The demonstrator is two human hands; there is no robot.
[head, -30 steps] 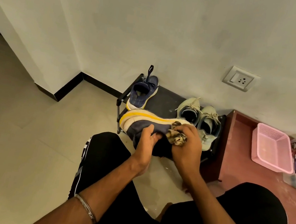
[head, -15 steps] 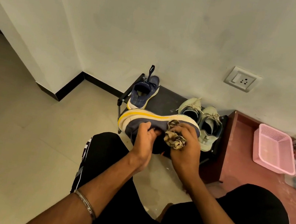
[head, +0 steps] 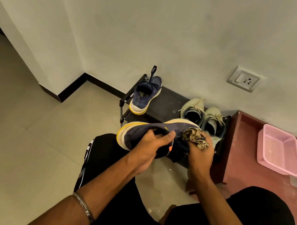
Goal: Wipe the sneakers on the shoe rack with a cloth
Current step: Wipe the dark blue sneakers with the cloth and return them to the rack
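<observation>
I hold a navy sneaker [head: 141, 131] with a white and yellow sole on its side, just in front of the black shoe rack [head: 166, 103]. My left hand [head: 151, 142] grips it around the collar. My right hand [head: 198, 152] is closed on a crumpled beige patterned cloth [head: 195, 137], pressed against the sneaker's upper near the toe. On the rack's top stands the matching navy sneaker [head: 145, 97] at the left, and a pair of pale green sneakers [head: 204, 115] at the right.
A reddish-brown low cabinet [head: 240, 165] adjoins the rack on the right, carrying a pink plastic basket [head: 278, 150] and small clutter at the edge. A wall socket [head: 245, 79] sits above. My black-trousered knees fill the foreground; beige tiled floor lies at the left.
The held sneaker has rolled so its navy upper faces me instead of the sole edge. My right hand with the cloth has shifted slightly right along it.
</observation>
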